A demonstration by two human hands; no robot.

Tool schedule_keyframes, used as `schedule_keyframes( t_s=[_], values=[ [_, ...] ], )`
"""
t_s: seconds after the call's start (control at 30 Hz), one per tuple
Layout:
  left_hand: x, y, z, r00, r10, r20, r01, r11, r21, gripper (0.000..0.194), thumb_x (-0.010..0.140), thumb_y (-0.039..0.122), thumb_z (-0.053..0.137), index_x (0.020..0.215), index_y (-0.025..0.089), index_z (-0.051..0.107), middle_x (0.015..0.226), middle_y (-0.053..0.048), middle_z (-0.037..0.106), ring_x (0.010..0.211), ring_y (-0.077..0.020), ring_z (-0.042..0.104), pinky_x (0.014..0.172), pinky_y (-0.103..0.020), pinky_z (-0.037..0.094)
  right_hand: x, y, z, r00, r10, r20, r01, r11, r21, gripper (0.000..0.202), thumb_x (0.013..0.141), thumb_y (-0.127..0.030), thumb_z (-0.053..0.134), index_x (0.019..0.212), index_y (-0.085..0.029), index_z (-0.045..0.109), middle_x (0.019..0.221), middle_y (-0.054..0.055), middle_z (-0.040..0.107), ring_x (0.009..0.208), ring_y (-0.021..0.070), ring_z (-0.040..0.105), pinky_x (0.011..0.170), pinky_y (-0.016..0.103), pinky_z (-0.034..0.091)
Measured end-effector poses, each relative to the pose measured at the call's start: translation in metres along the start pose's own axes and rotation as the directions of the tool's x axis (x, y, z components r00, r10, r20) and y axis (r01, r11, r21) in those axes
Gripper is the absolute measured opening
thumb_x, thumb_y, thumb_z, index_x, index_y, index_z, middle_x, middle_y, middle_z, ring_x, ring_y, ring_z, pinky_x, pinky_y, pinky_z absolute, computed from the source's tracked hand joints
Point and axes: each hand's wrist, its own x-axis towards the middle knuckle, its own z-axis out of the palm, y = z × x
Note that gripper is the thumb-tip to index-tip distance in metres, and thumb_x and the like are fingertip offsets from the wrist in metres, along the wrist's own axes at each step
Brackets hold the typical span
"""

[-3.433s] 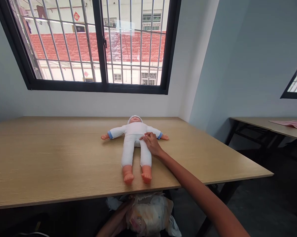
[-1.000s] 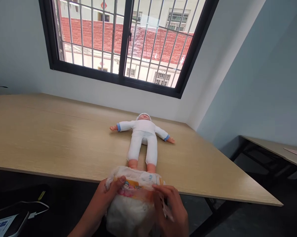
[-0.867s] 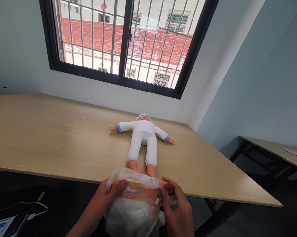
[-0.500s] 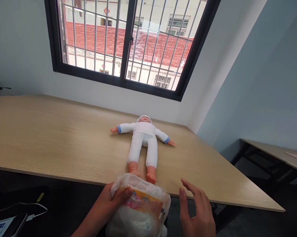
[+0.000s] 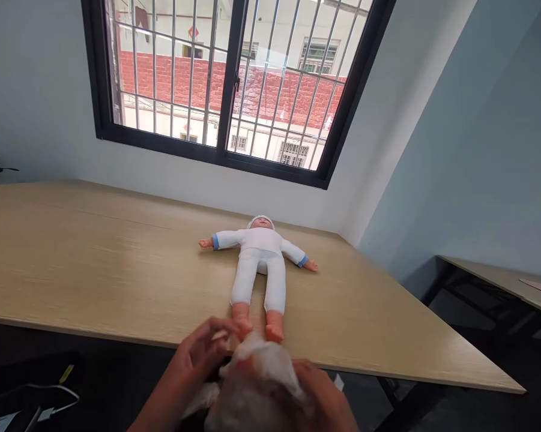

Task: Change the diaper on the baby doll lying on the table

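A crumpled whitish diaper with an orange patch [image 5: 270, 381] is in front of me at the table's near edge, blurred by motion. My left hand [image 5: 202, 354] is at its left side, fingers curled; whether they grip it is unclear. Against its right side lies my right hand [image 5: 322, 390], its fingertips partly hidden by the white material. Beyond them a doll in white clothes with blue cuffs [image 5: 262, 252] lies on its back, arms spread, feet toward me.
The doll rests on a wooden table [image 5: 117, 258] below a barred window [image 5: 220, 153]. Another table [image 5: 490, 276] stands at the right. A white cable [image 5: 49, 389] and a device are at lower left.
My right hand has moved left onto the diaper, which has turned and bunched up, its printed band now mostly out of sight. My left hand has shifted slightly and its fingers have changed pose.
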Motion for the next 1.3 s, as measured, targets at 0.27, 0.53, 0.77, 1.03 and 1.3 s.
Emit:
schedule_keyframes(
  t_s=[0.27,0.53,0.77,1.03,1.3],
  values=[
    [0.071,0.002,0.004,0.922,-0.387,0.028,0.344,0.780,-0.523,0.013,0.093,0.019,0.050,0.091,0.015,0.062,0.092,-0.006,0.069,0.085,-0.0133,0.066,0.095,-0.025,0.048,0.031,0.021,-0.003,0.972,0.091,0.217,-0.140,0.965,0.223,0.032,0.087,-0.050,0.062,0.109,-0.029,0.074,0.128,0.009,0.065,0.120,0.0274,0.062,0.101,0.040,0.050],
    [0.069,-0.013,0.028,0.844,-0.329,0.424,0.535,0.580,-0.615,0.042,0.095,0.050,0.048,0.090,0.011,0.064,0.075,-0.007,0.069,0.070,-0.0189,0.067,0.076,-0.031,0.052,0.034,0.017,0.003,0.968,0.024,0.248,-0.153,0.842,0.517,0.040,0.088,-0.048,0.062,0.122,-0.027,0.068,0.140,0.010,0.054,0.132,0.0261,0.050,0.108,0.038,0.044],
    [0.075,-0.027,0.046,0.840,-0.293,0.457,0.540,0.533,-0.651,0.055,0.085,0.066,0.055,0.101,0.014,0.063,0.078,-0.006,0.067,0.073,-0.0219,0.068,0.074,-0.034,0.052,0.028,0.017,-0.023,0.952,0.012,0.305,-0.167,0.855,0.491,0.043,0.088,-0.048,0.063,0.125,-0.028,0.066,0.139,0.008,0.056,0.126,0.0262,0.054,0.105,0.034,0.046],
    [0.089,0.002,0.041,0.782,-0.107,0.614,0.548,0.589,-0.595,0.057,0.085,0.069,0.049,0.095,0.014,0.062,0.092,-0.011,0.067,0.077,-0.0231,0.066,0.070,-0.034,0.050,0.123,0.088,-0.150,0.852,0.296,0.431,-0.322,0.947,-0.013,0.059,0.082,-0.063,0.059,0.118,-0.018,0.069,0.116,0.009,0.071,0.103,0.0309,0.065,0.087,0.038,0.052],
    [0.131,0.066,0.042,0.720,-0.018,0.694,0.489,0.723,-0.488,0.051,0.084,0.060,0.050,0.109,0.015,0.055,0.096,-0.014,0.066,0.082,-0.0260,0.066,0.078,-0.039,0.049,0.203,0.072,-0.268,0.872,0.354,-0.336,-0.481,0.499,-0.721,0.056,0.096,-0.051,0.042,0.098,-0.001,0.069,0.096,0.024,0.069,0.082,0.0180,0.061,0.063,0.032,0.030]
  ],
)
